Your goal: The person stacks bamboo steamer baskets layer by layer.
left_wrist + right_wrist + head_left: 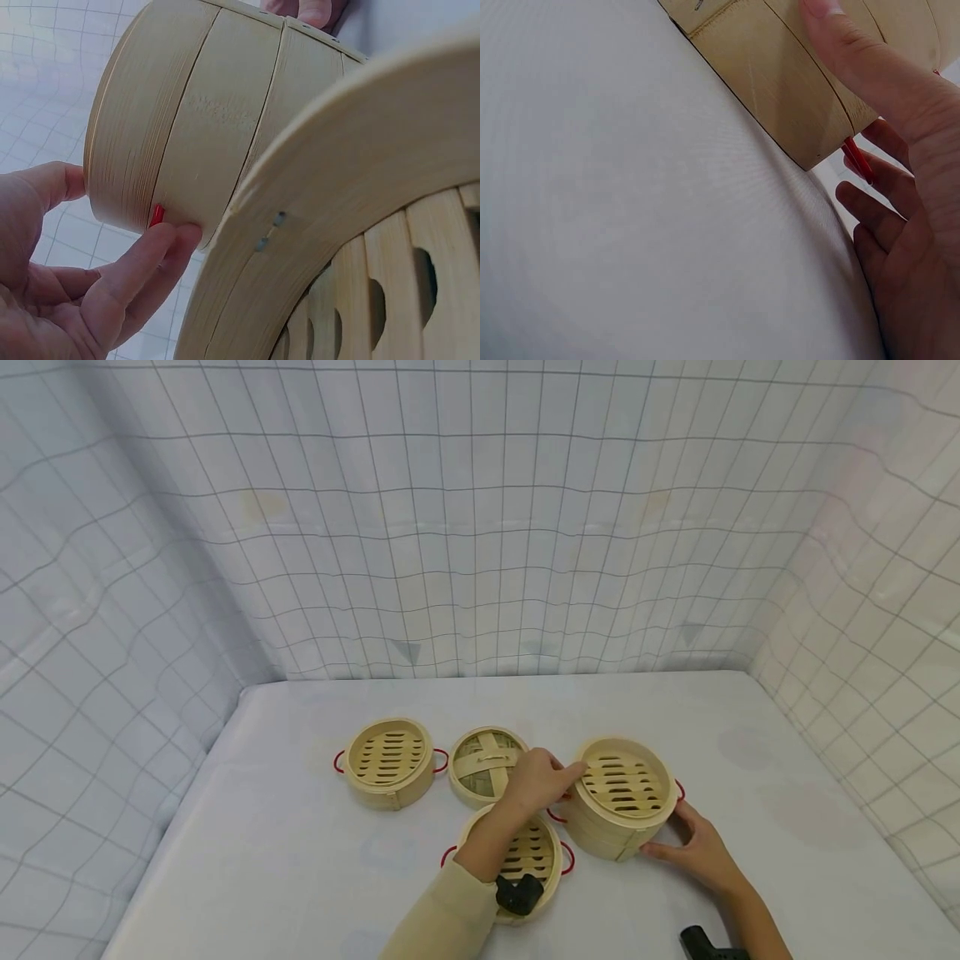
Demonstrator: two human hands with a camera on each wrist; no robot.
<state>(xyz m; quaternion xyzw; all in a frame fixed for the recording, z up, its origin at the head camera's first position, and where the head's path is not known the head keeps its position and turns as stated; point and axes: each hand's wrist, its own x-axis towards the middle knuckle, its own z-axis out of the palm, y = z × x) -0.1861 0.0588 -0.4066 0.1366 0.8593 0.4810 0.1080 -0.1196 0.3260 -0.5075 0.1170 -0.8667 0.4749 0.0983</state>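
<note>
At the right of the table, both hands hold a tall bamboo steamer (611, 831) with a slatted top and red side handles. My left hand (542, 777) grips its left side. In the left wrist view, that hand's thumb is at the rim and its fingertips lie beside a red handle (157, 215). My right hand (703, 853) holds the lower right side. The right wrist view shows its thumb on the bamboo wall (780, 82), while its other fingers curl near the other red handle (861, 163). Seams in the wall suggest stacked tiers.
A slatted steamer basket (393, 792) with red handles sits at the left. Beside it lies a woven bamboo lid (467, 767). Another slatted basket (553, 860) stands in front, partly beneath my left forearm. White walls covered with netting (480, 527) surround the white table (285, 860).
</note>
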